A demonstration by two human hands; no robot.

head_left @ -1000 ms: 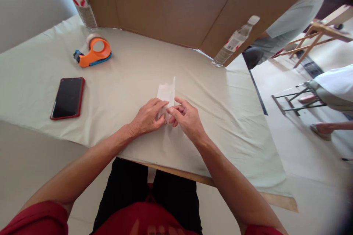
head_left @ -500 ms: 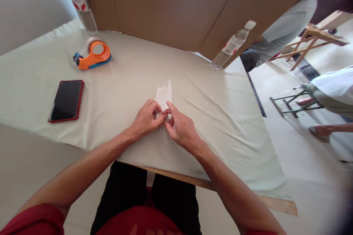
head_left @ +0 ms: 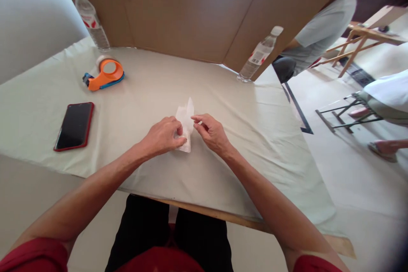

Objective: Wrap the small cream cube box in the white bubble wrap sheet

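Note:
A small piece of thin white paper (head_left: pixel 185 115), creased and with a pointed flap standing up at its far right, lies on the cloth in front of me. My left hand (head_left: pixel 165 134) is at its left edge, thumb over the near part and fingers curled, closed on the paper. On the other side, my right hand (head_left: pixel 211 132) has its thumb and fingertips drawn together at the paper's right edge. How firmly the right fingertips pinch it is hard to see.
On the left lie a phone (head_left: pixel 74 126) in a red case and an orange tape dispenser (head_left: pixel 106 77). Two water bottles (head_left: pixel 91 21) (head_left: pixel 259 55) stand before a cardboard panel (head_left: pixel 185 12). A pale cloth (head_left: pixel 255 144) covers the table. Other people sit to the right.
My hands have drawn apart from their meeting point over the paper's near end. The right hand moved up to the right edge, uncovering more of the paper.

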